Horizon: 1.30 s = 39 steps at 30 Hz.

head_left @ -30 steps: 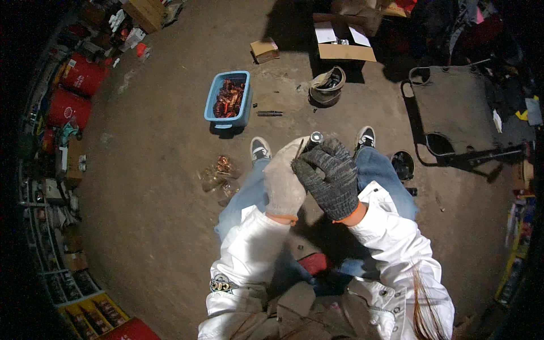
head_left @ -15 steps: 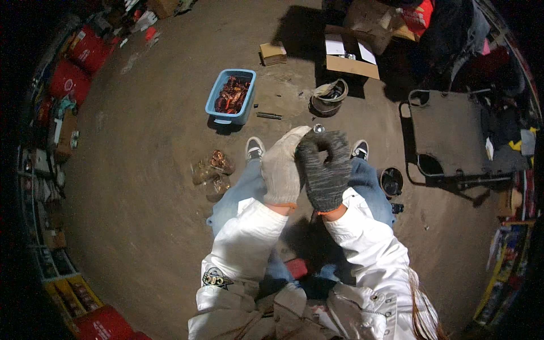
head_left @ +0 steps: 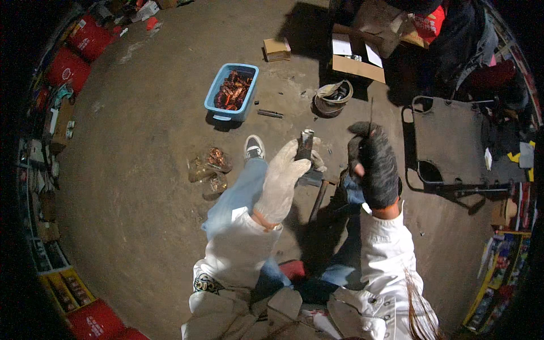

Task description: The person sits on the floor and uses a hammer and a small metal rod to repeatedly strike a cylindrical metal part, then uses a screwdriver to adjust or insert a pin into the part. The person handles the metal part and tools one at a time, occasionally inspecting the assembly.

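My left hand [head_left: 283, 181], in an off-white knit glove, grips a dark cylinder [head_left: 305, 148] with a shiny top end, holding it upright. My right hand [head_left: 377, 164], in a dark grey glove, is raised apart to the right. Its fingers are closed round a thin dark rod [head_left: 372, 110] that points upward; the rod's lower part is hidden. Below and between the hands are a dark metal block [head_left: 310, 179] and a slanting bar [head_left: 319, 201], partly hidden by the left hand.
Ahead stands a blue tub [head_left: 208, 95] of reddish-brown scrap, beside short dark rods [head_left: 270, 114]. A bucket [head_left: 330, 107], cardboard box [head_left: 362, 69] and small carton [head_left: 276, 50] lie farther right. Clear bags [head_left: 211, 170] of copper-coloured pieces sit left; a folding cot [head_left: 447, 139] is right.
My hands were together and have moved apart. The right hand went right and now shows the thin rod; the left hand turned, bringing the dark cylinder into view.
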Tool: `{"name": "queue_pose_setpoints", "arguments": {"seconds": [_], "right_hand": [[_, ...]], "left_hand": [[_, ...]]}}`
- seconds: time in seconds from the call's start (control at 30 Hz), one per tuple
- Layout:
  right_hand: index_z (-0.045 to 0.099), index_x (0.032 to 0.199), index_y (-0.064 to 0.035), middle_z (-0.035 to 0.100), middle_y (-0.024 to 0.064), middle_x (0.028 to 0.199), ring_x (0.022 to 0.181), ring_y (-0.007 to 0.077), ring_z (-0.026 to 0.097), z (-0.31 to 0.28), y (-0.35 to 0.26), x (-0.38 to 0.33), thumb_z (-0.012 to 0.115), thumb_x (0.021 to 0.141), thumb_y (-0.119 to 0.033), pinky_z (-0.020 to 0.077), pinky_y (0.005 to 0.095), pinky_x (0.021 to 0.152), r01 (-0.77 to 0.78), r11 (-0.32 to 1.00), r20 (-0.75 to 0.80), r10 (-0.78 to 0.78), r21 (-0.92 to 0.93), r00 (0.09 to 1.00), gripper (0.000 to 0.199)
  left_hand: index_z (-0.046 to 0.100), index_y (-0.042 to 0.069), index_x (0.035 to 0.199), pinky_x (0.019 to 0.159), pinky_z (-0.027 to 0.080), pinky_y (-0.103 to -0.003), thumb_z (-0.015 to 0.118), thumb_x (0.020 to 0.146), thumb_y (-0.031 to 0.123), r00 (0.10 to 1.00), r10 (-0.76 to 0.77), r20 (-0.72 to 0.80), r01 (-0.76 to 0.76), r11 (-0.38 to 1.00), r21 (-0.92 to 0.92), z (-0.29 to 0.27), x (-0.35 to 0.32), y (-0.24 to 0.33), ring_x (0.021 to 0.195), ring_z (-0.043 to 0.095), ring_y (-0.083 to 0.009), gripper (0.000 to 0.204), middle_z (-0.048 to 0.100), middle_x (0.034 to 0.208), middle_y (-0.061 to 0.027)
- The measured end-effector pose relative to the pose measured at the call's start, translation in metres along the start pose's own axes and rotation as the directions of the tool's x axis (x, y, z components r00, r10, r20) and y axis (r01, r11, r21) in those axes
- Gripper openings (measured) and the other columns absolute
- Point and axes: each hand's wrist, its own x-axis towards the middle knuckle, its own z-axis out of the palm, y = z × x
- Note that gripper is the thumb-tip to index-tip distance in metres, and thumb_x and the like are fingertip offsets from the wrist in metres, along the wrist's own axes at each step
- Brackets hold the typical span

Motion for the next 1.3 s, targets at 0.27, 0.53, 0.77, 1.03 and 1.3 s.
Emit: {"name": "queue_pose_setpoints", "arguments": {"seconds": [0.27, 0.53, 0.77, 1.03, 1.3], "right_hand": [[0.060, 0.114, -0.0001, 0.064, 0.0203, 0.105, 0.097, 0.0319, 0.064, 0.015, 0.012, -0.010, 0.054, 0.091, -0.010, 0.0490, 0.0372, 0.084, 0.198, 0.671, 0.120, -0.162, -0.714, 0.980, 0.025], [0.048, 0.122, -0.0032, 0.059, 0.0114, 0.110, 0.100, 0.0202, 0.056, 0.012, 0.024, -0.015, 0.050, 0.092, -0.003, 0.0437, 0.0309, 0.088, 0.032, 0.871, -0.136, -0.113, -0.491, 0.984, 0.030], [0.058, 0.122, -0.0069, 0.063, 0.0170, 0.106, 0.095, 0.0298, 0.062, 0.003, 0.014, -0.017, 0.061, 0.087, -0.011, 0.0487, 0.0354, 0.083, 0.350, 0.581, 0.161, -0.352, -0.735, 0.922, 0.036], [0.061, 0.120, -0.0093, 0.066, 0.0155, 0.099, 0.089, 0.0304, 0.064, 0.003, 0.005, -0.022, 0.064, 0.084, -0.018, 0.0511, 0.0367, 0.077, 0.309, 0.482, 0.235, -0.209, -0.820, 0.949, 0.036], [0.063, 0.116, -0.0088, 0.066, 0.0135, 0.105, 0.094, 0.0294, 0.063, 0.002, 0.003, -0.023, 0.065, 0.083, -0.016, 0.0511, 0.0366, 0.080, 0.348, 0.419, 0.267, -0.241, -0.839, 0.933, 0.034]], "left_hand": [[0.051, -0.001, 0.120, 0.074, 0.046, -0.024, 0.049, 0.093, 0.013, 0.988, -0.068, -0.139, 0.058, 0.995, -0.076, 0.001, -0.001, 0.003, 0.080, 0.057, -0.0106, 0.030, 0.060, 0.089, -0.0036], [0.049, -0.005, 0.122, 0.074, 0.049, -0.026, 0.047, 0.091, 0.012, 0.990, -0.141, -0.010, 0.130, 0.934, -0.333, 0.003, -0.002, 0.003, 0.078, 0.059, -0.0141, 0.035, 0.061, 0.089, -0.0084], [0.048, -0.005, 0.123, 0.077, 0.050, -0.027, 0.047, 0.086, 0.008, 0.994, 0.041, -0.099, -0.051, 0.994, -0.097, 0.007, -0.001, -0.002, 0.082, 0.060, -0.0152, 0.040, 0.060, 0.093, -0.0100], [0.054, -0.001, 0.115, 0.068, 0.050, -0.025, 0.048, 0.090, 0.011, 0.977, 0.034, -0.212, -0.009, 0.993, 0.119, 0.010, -0.001, 0.001, 0.074, 0.057, -0.0105, 0.028, 0.058, 0.083, -0.0032], [0.056, -0.002, 0.119, 0.076, 0.048, -0.022, 0.055, 0.090, 0.005, 0.965, 0.037, -0.258, 0.030, 0.967, 0.252, 0.009, -0.002, 0.005, 0.085, 0.057, -0.0085, 0.029, 0.062, 0.097, -0.0036]]}}
